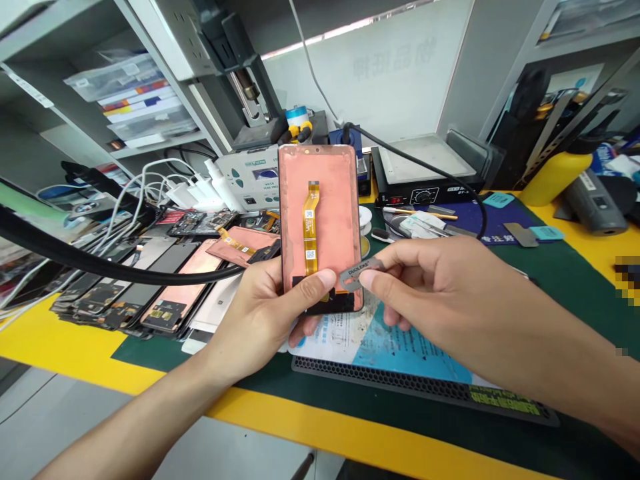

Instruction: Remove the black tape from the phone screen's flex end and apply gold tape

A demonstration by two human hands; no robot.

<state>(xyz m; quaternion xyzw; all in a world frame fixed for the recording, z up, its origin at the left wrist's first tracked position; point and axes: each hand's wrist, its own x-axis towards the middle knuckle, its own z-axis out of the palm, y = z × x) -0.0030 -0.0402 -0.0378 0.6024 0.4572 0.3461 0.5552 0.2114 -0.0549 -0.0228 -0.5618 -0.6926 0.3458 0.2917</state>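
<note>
My left hand (273, 300) is closed around the lower left part of a phone screen (335, 193), held upright with its copper-coloured back toward me. A gold flex cable (311, 230) runs down the middle of that back. My thumb lies across the black lower edge; the other fingers are mostly hidden behind. Between thumb and fingers, my right hand (415, 280) pinches a thin metal razor blade (356, 273) with lettering on it. The blade overlaps the lower right of the screen in view; whether it touches cannot be told.
Rows of phone screens and boards (165, 293) lie at the left, with a black cable (125, 270) arching over them. A heating plate (425, 160) stands at the back. A yellow bottle (555, 173) is at the right. Below my hands lies a printed mat (390, 340).
</note>
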